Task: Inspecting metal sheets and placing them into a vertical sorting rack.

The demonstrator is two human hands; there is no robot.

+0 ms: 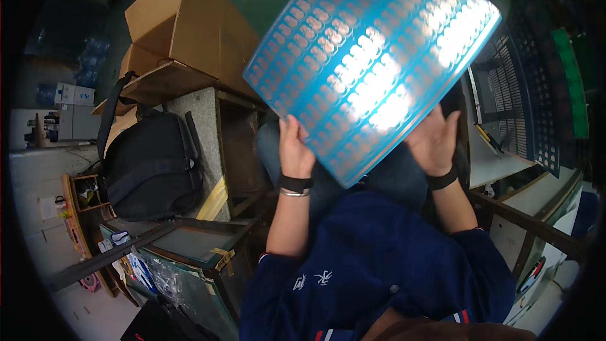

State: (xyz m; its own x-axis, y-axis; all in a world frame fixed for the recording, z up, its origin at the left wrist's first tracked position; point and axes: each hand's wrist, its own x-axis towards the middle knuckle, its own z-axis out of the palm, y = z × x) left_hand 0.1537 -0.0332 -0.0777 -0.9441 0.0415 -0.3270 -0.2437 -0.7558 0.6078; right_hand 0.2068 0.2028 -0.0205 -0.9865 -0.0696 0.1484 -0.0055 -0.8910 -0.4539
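A large blue sheet (328, 82) with rows of shiny, rounded copper-coloured shapes is held up tilted in front of me, strong glare across its middle. My left hand (295, 151) grips its lower left edge, with some fingers hidden by the sheet. At the lower right edge, my right hand (435, 142) supports the sheet from beneath. Its thumb sticks out to the side, while its other fingers are mostly hidden behind the sheet.
To the left, an open cardboard box (211, 31) stands behind a black backpack (154, 164) by a speckled grey-topped bench (208, 110). On the right are a dark perforated panel (508, 98), a yellow-and-black tool (489, 139) and a green strip (571, 85). Dark metal rails (530, 227) run nearby.
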